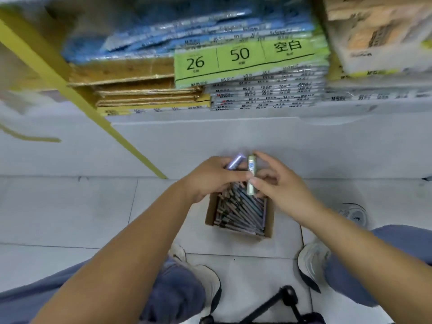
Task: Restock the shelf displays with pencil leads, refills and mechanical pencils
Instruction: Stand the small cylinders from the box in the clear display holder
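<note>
Here, the left hand [210, 176] grips purple tubes [235, 161]; the right hand [282, 185] pinches a green tube [251, 174] upright between both, box [210, 213] directly below.

At frame centre, the left hand [208, 177] grips a purple plastic tube [235, 161]. The right hand [279, 183] pinches an upright pale-green tube [251, 170] above a small brown cardboard box [270, 219].

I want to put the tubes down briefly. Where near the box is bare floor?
Bare tile lies left of the cardboard box, below the yellow post; a smaller patch lies between box and floor drain. Crowded: between the shoes, where a black tripod stands.
</note>
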`<state>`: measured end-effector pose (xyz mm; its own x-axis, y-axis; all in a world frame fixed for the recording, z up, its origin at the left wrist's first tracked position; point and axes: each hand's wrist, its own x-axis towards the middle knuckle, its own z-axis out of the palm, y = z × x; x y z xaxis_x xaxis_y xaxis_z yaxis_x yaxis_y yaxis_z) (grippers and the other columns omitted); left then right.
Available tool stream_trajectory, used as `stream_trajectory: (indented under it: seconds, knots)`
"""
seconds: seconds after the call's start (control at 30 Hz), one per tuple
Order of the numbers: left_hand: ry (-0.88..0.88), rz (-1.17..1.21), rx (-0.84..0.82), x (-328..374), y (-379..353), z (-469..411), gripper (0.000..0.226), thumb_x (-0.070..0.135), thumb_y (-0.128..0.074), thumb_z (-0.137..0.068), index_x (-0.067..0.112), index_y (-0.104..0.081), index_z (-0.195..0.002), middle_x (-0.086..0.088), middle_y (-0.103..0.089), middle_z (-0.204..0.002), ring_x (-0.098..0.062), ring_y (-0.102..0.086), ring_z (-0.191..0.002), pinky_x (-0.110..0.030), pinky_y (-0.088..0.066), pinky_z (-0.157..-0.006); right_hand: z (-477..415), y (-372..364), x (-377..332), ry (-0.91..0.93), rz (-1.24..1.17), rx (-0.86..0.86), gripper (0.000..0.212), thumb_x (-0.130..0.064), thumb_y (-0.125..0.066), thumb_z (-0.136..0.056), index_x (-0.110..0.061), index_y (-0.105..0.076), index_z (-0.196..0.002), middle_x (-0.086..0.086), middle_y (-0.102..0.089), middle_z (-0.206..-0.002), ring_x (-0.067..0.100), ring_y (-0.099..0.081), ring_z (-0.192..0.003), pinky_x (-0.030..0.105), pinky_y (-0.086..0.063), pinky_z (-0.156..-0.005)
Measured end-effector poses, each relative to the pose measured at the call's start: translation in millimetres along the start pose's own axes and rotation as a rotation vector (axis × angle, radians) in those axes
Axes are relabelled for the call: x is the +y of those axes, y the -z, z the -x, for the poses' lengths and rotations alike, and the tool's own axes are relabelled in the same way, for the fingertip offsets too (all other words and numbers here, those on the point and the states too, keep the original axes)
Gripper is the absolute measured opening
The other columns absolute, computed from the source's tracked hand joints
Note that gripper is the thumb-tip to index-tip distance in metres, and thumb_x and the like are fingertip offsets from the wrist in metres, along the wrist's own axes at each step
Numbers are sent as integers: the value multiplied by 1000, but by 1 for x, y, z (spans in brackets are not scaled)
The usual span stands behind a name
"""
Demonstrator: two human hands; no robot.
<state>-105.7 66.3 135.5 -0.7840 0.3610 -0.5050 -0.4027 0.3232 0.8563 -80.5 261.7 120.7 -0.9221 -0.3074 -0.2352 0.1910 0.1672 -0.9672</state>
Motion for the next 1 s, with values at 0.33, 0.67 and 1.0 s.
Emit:
stream_trajectory:
  seconds: [0.33,0.67,1.0]
  knots:
    - [-299,-12,259,110,16,110,6,30,-71,-91,28,-72,-96,14,-48,-56,-7,-34,-48,-17,-30,-45,25,10,-165,341,-5,-31,50,0,-70,-83,-37,-58,-114,14,-61,-95,23,-69,-82,36,-59,-78]
    - [-566,89,382,201,24,149,13,30,-75,-86,20,-73,-95,13,-54,-60,-8,-33,-46,-17,-31,-43,40,24,-286,600,11,71,24,-21,-66,-88,-40,-69,-103,1,-74,-89,17,-71,-83,24,-55,-68]
    - [-645,206,600,236,56,118,16,43,-58,-94,27,-59,-98,7,-53,-66,-7,-43,-51,-25,-38,-54,-18,43,-375,832,127,332,29,-2,-68,-85,-25,-60,-101,-5,-68,-82,7,-65,-77,15,-52,-73]
